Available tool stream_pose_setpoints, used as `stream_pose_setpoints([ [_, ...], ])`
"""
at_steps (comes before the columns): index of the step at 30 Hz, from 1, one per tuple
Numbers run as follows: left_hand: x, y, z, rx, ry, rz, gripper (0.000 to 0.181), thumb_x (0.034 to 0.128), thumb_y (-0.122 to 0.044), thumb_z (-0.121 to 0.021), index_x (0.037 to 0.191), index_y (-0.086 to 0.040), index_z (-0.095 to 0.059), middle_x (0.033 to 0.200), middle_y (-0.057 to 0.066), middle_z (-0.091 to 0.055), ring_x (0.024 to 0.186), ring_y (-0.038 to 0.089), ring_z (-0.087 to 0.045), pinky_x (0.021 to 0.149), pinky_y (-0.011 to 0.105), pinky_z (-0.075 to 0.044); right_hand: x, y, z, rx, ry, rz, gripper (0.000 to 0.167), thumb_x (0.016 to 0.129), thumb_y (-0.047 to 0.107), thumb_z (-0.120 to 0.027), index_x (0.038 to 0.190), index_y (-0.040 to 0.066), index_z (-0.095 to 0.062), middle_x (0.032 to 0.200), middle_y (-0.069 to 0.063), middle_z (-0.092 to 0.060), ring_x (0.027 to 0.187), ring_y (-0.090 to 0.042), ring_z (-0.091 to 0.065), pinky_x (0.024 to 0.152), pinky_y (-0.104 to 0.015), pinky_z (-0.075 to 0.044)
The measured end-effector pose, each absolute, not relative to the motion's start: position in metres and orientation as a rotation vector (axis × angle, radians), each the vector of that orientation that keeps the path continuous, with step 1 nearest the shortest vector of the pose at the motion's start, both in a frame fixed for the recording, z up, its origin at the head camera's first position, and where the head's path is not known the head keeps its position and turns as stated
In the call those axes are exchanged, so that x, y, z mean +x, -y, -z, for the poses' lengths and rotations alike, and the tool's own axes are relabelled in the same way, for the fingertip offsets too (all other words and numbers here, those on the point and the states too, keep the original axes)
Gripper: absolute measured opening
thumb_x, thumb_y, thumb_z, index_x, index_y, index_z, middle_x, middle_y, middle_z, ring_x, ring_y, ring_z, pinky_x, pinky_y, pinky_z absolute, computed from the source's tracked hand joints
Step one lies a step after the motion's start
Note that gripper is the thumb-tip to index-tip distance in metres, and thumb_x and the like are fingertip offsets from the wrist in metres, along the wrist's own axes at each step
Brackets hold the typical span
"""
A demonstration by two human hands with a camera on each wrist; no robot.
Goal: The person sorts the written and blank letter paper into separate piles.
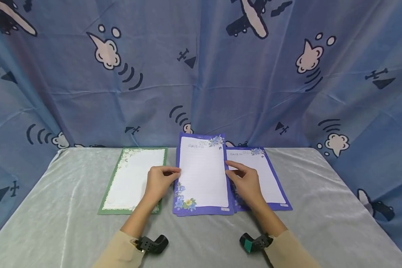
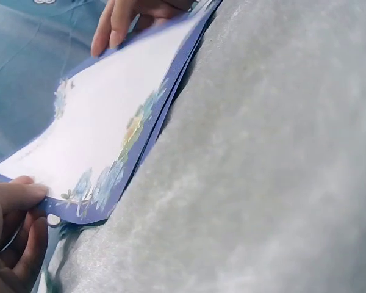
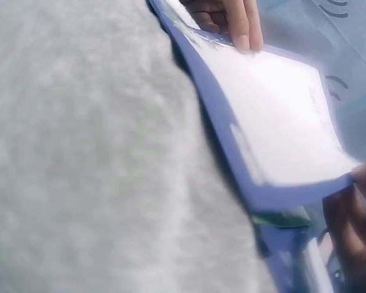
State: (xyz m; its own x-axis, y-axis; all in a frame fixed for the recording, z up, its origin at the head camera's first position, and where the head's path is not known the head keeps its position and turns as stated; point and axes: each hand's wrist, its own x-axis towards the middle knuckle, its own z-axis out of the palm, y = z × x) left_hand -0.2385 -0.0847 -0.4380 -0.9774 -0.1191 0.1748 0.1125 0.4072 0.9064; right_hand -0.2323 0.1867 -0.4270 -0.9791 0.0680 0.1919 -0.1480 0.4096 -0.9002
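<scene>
Sleeves (image 1: 120,251), tan ones, come in low over a fuzzy gray cloth (image 1: 70,216). A black wrist camera (image 1: 153,244) sits by each cuff. Past them, the left hand (image 1: 156,181) pinches the left edge of a purple-edged sheet (image 1: 204,171), thumb on top and fingers below. The right hand (image 1: 247,183) pinches the right edge of the same sheet. So the sheet is in the middle, between the hands, and it bends a bit. It has blue and yellow flowers and a tiny white label at the bottom right, too small to read. Gray writing near its top is too small to read too. More purple paper peeks out from under it. On the right, partly covered by it, lies a second purple sheet (image 1: 259,176), with faint writing near its top that I cannot read. On the left lies a green-edged sheet (image 1: 130,178) with a white middle; the left hand is over its right side. At the back hangs a blue curtain (image 1: 154,74) with planes, puffy clouds and curved lines.
</scene>
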Motion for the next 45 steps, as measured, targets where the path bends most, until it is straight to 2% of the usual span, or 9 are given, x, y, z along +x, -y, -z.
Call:
stream_pose_setpoints([
  [2,-0.239,0.083,0.437,0.003,2.443,1.635,0.009,0.0848,-0.008,-0.079,0.094,-0.007,-0.083,0.094,0.012,-0.079,0.082,0.014,-0.069,0.069,0.018,-0.052,-0.232,-0.189,0.424,0.05,2.464,-1.62,0.033,0.095,0.008,-0.068,0.128,0.009,-0.071,0.123,-0.016,-0.072,0.092,-0.018,-0.072,0.074,-0.018,-0.057],
  [6,-0.238,0.079,0.431,-0.028,2.428,1.693,0.011,0.0859,-0.008,-0.079,0.096,-0.006,-0.082,0.096,0.013,-0.079,0.082,0.012,-0.067,0.07,0.017,-0.051,-0.23,-0.193,0.415,0.012,2.465,-1.639,0.033,0.096,0.011,-0.068,0.13,0.012,-0.07,0.118,-0.017,-0.073,0.085,-0.008,-0.07,0.074,-0.022,-0.06],
  [12,-0.235,0.071,0.42,-0.063,2.422,1.746,0.014,0.0874,-0.009,-0.078,0.101,-0.005,-0.081,0.097,0.014,-0.078,0.074,0.008,-0.062,0.065,0.017,-0.05,-0.227,-0.202,0.402,-0.016,2.433,-1.721,0.035,0.097,0.013,-0.067,0.132,0.011,-0.069,0.129,-0.016,-0.069,0.085,0.001,-0.069,0.069,-0.024,-0.06],
  [21,-0.232,0.062,0.403,-0.17,2.496,1.711,0.016,0.0902,-0.012,-0.074,0.104,-0.009,-0.081,0.087,0.01,-0.076,0.069,0.014,-0.062,0.059,0.021,-0.048,-0.218,-0.214,0.376,-0.093,2.445,-1.809,0.041,0.099,0.014,-0.065,0.14,0.015,-0.063,0.144,-0.01,-0.061,0.091,0.003,-0.068,0.074,-0.023,-0.06],
  [26,-0.234,0.054,0.391,-0.228,2.51,1.69,0.017,0.0898,-0.011,-0.074,0.106,-0.008,-0.08,0.089,0.01,-0.076,0.069,0.01,-0.061,0.06,0.022,-0.048,-0.212,-0.225,0.363,-0.024,2.415,-1.813,0.043,0.1,0.013,-0.063,0.143,0.012,-0.059,0.14,-0.012,-0.061,0.091,0.003,-0.068,0.076,-0.022,-0.06],
  [32,-0.234,0.044,0.379,-0.238,2.532,1.676,0.018,0.0915,-0.013,-0.074,0.108,-0.012,-0.08,0.091,0.009,-0.076,0.073,0.015,-0.062,0.06,0.026,-0.046,-0.209,-0.233,0.349,0.056,2.364,-1.833,0.045,0.099,0.014,-0.064,0.143,0.008,-0.058,0.118,0.014,-0.065,0.092,0.0,-0.068,0.076,-0.021,-0.059],
  [34,-0.235,0.04,0.377,-0.255,2.531,1.662,0.019,0.0915,-0.012,-0.074,0.109,-0.011,-0.079,0.093,0.009,-0.076,0.073,0.015,-0.063,0.059,0.026,-0.045,-0.209,-0.234,0.345,0.055,2.337,-1.864,0.045,0.099,0.014,-0.063,0.144,0.006,-0.057,0.116,0.02,-0.065,0.092,-0.001,-0.067,0.076,-0.021,-0.058],
  [39,-0.236,0.03,0.37,-0.316,2.497,1.665,0.022,0.0917,-0.011,-0.073,0.112,-0.009,-0.078,0.103,0.011,-0.077,0.075,0.015,-0.067,0.06,0.024,-0.047,-0.21,-0.239,0.336,0.032,2.218,-1.976,0.045,0.099,0.008,-0.062,0.143,0.004,-0.057,0.127,0.01,-0.063,0.09,-0.004,-0.068,0.074,-0.021,-0.059],
  [45,-0.24,0.013,0.36,-0.31,2.396,1.771,0.022,0.0922,-0.01,-0.072,0.113,-0.009,-0.078,0.104,0.011,-0.077,0.076,0.016,-0.067,0.062,0.024,-0.047,-0.207,-0.251,0.325,-0.054,2.08,-2.051,0.044,0.098,0.011,-0.065,0.141,0.009,-0.06,0.141,0.002,-0.058,0.099,-0.009,-0.066,0.078,-0.021,-0.056],
])
